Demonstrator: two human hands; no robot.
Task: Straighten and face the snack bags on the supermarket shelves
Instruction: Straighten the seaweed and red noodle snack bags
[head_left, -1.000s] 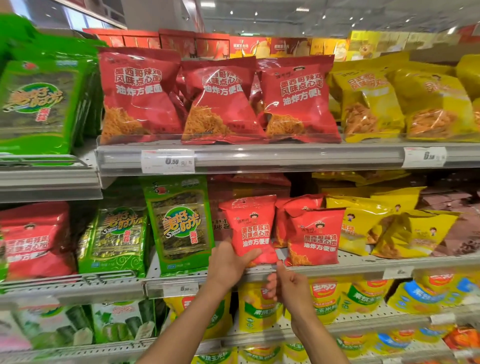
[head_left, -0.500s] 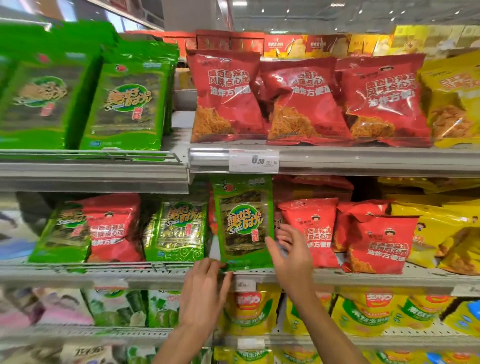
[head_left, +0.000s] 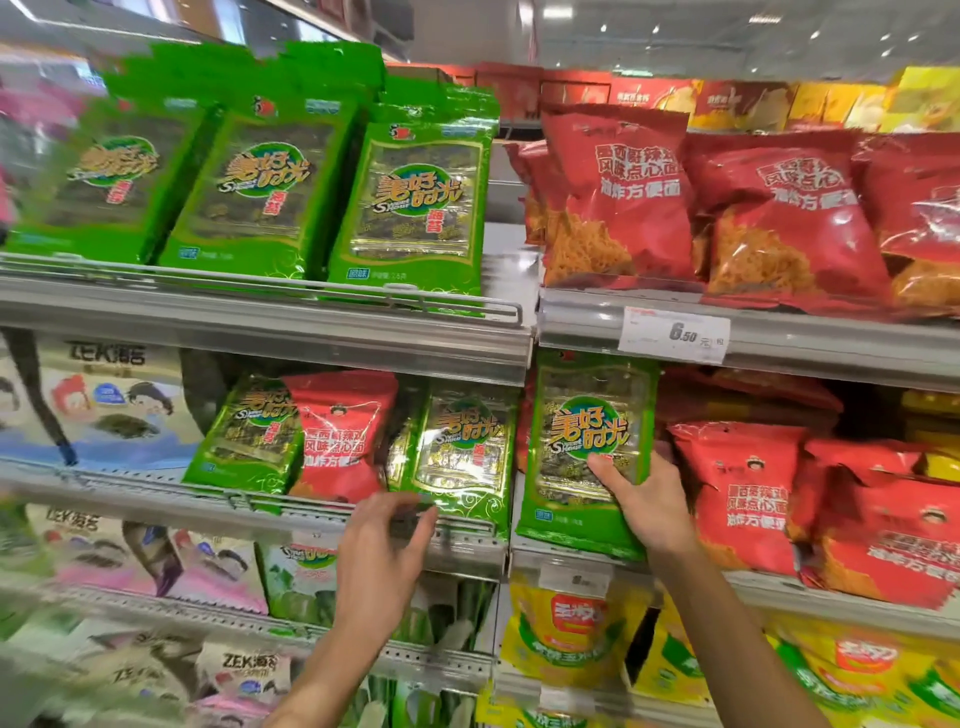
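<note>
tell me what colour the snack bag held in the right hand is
Green, with a dark seaweed window; the flat foil bag shows in the head view.

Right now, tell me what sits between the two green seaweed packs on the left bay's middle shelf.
In the head view, one red noodle snack bag stands between the tilted green seaweed pack and the green seaweed pack near the left hand, overlapping both.

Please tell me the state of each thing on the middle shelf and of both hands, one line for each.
Right hand: holds the green seaweed pack, thumb on its front.
Green seaweed pack: upright, facing front, among the red noodle bags.
Left hand: fingers curled at the lower edge of the tilted seaweed pack; grip unclear.
Tilted seaweed pack: leaning, facing front.
Red noodle bag: misplaced between seaweed packs, tilted.
</note>
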